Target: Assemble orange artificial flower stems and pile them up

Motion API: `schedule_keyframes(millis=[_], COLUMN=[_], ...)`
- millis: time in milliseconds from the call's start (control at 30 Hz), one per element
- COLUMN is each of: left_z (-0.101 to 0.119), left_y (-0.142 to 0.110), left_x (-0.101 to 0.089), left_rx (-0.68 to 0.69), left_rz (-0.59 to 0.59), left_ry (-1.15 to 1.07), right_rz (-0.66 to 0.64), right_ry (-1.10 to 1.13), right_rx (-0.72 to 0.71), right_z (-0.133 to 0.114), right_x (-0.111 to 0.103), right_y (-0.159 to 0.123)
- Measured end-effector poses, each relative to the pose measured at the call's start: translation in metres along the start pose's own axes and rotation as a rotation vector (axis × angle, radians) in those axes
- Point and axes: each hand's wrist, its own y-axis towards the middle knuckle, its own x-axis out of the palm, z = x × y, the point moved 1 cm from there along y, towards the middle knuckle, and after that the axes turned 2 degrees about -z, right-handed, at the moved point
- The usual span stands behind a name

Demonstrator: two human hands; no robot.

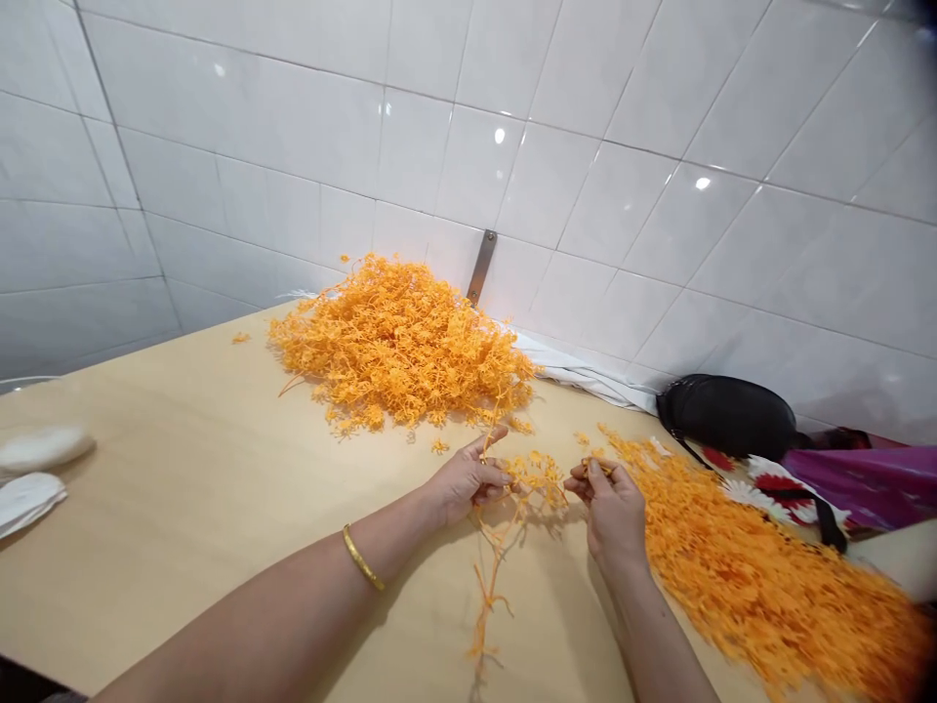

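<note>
**Both hands pinch an orange sprig (538, 478) above the table.**
On my feed, the left hand (472, 478), wearing a gold bangle (362, 557), and the right hand (607, 513) sit just apart, fingers closed on the sprig, whose strands trail down onto the tabletop. A large orange heap (399, 342) lies ahead of the hands, and a second heap (753, 566) lies just beside the right hand. The pale table (161, 527) meets a white tiled wall (439, 127) with a metal strap (481, 268). A black bag (724, 415) sits at far right, near patterned cloth (776, 483); white pads (36, 459) lie at far left.
</note>
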Motion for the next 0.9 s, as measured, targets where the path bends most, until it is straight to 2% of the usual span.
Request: schedule_keyframes(millis=[67, 267, 567, 767, 900], left_z=[0.001, 0.004, 0.006, 0.004, -0.003], left_y=[0.0, 0.003, 0.002, 0.001, 0.0], left_x=[-0.003, -0.012, -0.013, -0.008, 0.002], left_rx=[-0.011, -0.039, -0.086, -0.062, -0.027], left_rz=[-0.029, -0.095, -0.066, 0.01, 0.036], left_ry=[-0.034, -0.13, -0.134, 0.014, 0.215], right_rz=[-0.057, -0.12, -0.182, -0.055, 0.027], right_ry=[0.016, 0.174, 0.35, 0.456, 0.428], right_rx=[0.028, 0.171, 0.29, 0.368, 0.323], right_z=[0.004, 0.002, -0.001, -0.006, -0.012], right_x=[0.0, -0.008, -0.009, -0.015, -0.019], right_y=[-0.002, 0.0, -0.001, 0.002, 0.005])
